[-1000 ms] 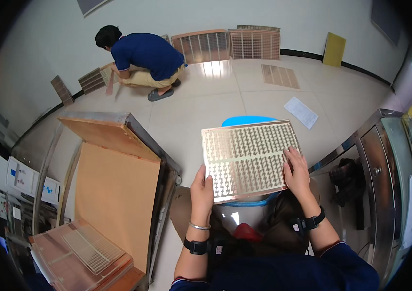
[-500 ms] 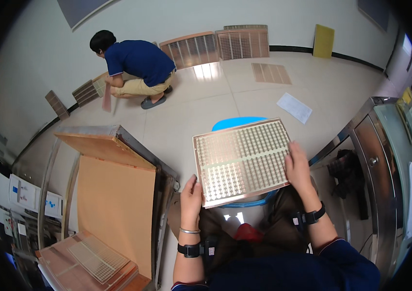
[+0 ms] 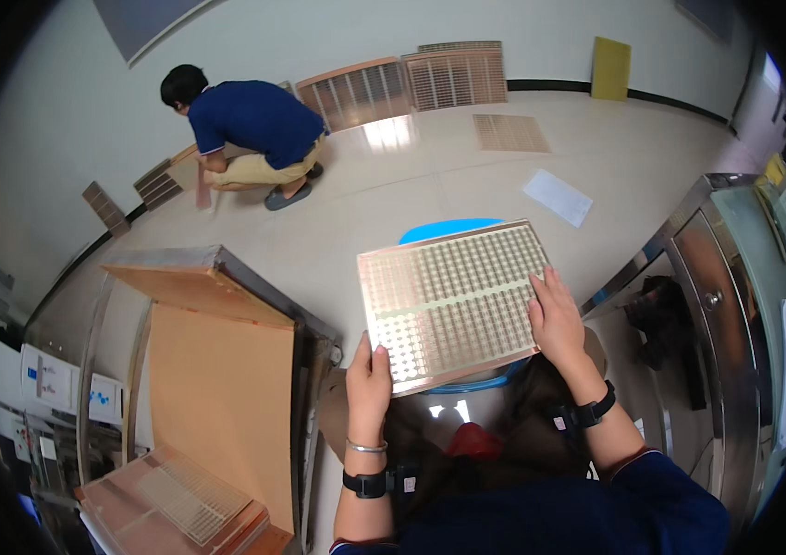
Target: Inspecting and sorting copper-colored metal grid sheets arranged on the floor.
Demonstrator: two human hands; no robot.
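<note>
A copper-edged circuit board panel [image 3: 453,310], covered in rows of small repeated patterns, lies tilted in front of me, over a blue round-edged thing [image 3: 448,229] that it partly hides. My left hand [image 3: 370,379] grips the panel's lower left edge, thumb on top and the other fingers mostly hidden. On the panel's right edge rests my right hand [image 3: 559,319], its fingers stretched flat over the top surface. Whether other panels lie beneath this one I cannot tell.
To my left stands a metal-framed rack [image 3: 227,370] with tan boards; a stack of copper panels [image 3: 134,509] lies at its base. A metal drawer cabinet [image 3: 703,268] is on my right. Beyond, a person [image 3: 254,129] crouches beside panels [image 3: 356,92] leaning on the wall.
My right hand has slid inward from the panel's right edge, its fingers now flat on the surface. The left hand keeps its grip at the left edge. The view has shifted slightly.
</note>
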